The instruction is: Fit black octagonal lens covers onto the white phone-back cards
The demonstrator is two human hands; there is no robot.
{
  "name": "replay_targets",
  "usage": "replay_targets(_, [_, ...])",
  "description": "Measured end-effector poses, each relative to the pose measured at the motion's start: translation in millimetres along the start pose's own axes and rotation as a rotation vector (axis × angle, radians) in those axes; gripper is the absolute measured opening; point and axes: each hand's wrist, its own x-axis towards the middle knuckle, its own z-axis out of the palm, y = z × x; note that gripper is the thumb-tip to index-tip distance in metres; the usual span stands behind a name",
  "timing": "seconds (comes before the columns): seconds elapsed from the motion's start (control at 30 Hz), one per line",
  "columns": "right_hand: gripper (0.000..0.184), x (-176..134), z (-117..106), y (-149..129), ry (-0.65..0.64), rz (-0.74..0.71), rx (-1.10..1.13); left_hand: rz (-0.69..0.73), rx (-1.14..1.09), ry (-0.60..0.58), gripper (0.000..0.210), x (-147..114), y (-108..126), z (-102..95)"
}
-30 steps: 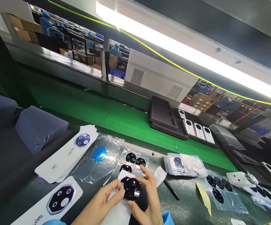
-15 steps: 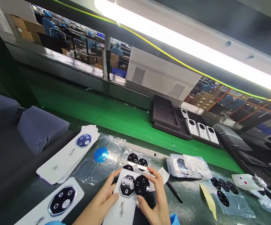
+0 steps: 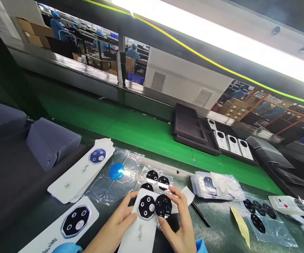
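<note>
In the head view, my left hand grips a white phone back cover by its left edge. Near its top end the cover has a dark camera area with several ringed holes. My right hand pinches a round black camera lens plate between thumb and fingers, just right of that camera area. Whether the plate touches the cover I cannot tell. Behind the hands, more black lens plates lie on clear film. A second white back cover with a camera area lies at the lower left.
Stacked white covers and a blue disc on clear film lie left. To the right are a bagged bundle, a black pen-like stick, a yellow label strip and a white bottle. Black trays stand behind.
The whole view has shifted slightly. The lens plate, which overlapped the camera area's right edge, now sits a little farther right of it. Both hands keep their hold.
</note>
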Motion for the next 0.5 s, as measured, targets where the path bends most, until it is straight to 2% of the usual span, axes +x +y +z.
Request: replay_targets(0.5, [0.041,4.1,1.0,-3.1,0.044,-0.014,-0.011,-0.025,-0.005,0.009,0.067,-2.8,4.9,3.5])
